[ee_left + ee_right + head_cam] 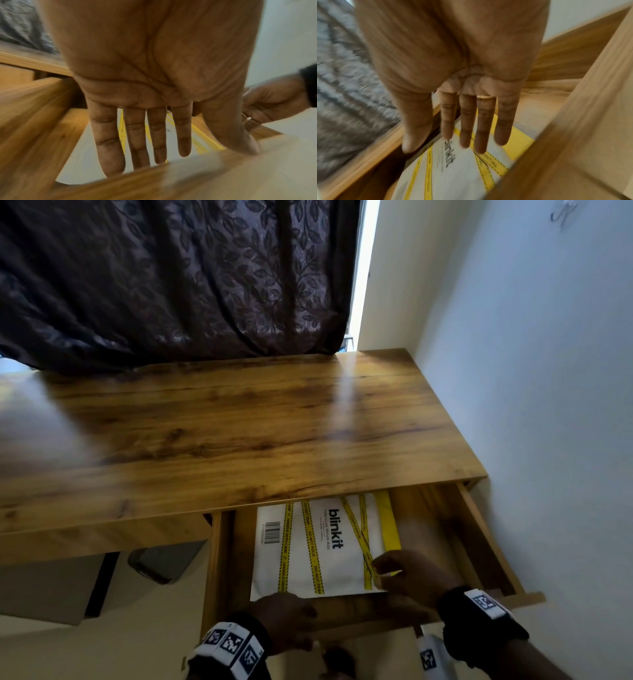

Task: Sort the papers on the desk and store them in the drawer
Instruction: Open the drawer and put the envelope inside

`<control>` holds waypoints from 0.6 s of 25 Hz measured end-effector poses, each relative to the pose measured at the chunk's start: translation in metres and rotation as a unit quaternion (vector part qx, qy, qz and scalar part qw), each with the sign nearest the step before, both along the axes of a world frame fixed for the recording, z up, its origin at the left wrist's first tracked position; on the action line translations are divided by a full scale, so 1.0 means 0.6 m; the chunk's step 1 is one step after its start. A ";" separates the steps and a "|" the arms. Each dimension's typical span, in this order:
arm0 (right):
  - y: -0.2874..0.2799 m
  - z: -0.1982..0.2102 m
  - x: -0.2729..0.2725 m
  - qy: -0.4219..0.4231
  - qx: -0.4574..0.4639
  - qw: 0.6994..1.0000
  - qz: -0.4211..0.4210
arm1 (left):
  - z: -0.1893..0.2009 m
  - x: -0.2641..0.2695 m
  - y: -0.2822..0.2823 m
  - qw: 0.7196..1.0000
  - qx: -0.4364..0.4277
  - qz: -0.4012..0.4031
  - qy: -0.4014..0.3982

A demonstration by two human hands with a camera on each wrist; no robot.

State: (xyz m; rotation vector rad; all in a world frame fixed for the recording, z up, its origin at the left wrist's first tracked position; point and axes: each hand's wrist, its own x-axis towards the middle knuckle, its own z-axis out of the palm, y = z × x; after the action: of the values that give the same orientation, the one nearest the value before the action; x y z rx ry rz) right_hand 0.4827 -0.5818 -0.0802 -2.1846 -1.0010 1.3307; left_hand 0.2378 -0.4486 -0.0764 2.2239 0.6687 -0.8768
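Both hands flat, fingers straight, holding nothing: left hand and right hand over white envelope in open drawer.

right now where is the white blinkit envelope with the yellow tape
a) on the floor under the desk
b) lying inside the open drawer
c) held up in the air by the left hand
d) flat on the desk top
b: the white blinkit envelope lies flat on the floor of the open drawer, under the desk top's front edge, with the right hand over its near right corner.
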 end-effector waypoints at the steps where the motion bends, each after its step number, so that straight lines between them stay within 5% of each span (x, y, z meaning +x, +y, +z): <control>1: -0.013 -0.001 -0.016 -0.026 -0.021 0.996 0.082 | 0.000 -0.001 -0.017 0.999 0.018 -0.039 0.003; 5: -0.046 -0.017 -0.068 -0.130 -0.032 0.971 0.200 | -0.023 -0.001 -0.061 0.981 0.144 -0.133 -0.006; 10: -0.040 -0.047 -0.060 -0.202 0.022 0.953 0.223 | -0.022 0.004 -0.060 0.978 0.172 -0.115 -0.035; 15: 0.001 -0.026 -0.036 -0.331 0.026 0.902 0.277 | -0.037 0.023 -0.026 0.954 0.252 -0.038 -0.159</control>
State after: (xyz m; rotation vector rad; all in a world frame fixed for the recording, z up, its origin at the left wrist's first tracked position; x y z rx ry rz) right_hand 0.4612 -0.5811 -0.0956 -2.4596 -2.0002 0.7012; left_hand 0.2514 -0.4644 -0.0988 2.7791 0.7113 -0.3838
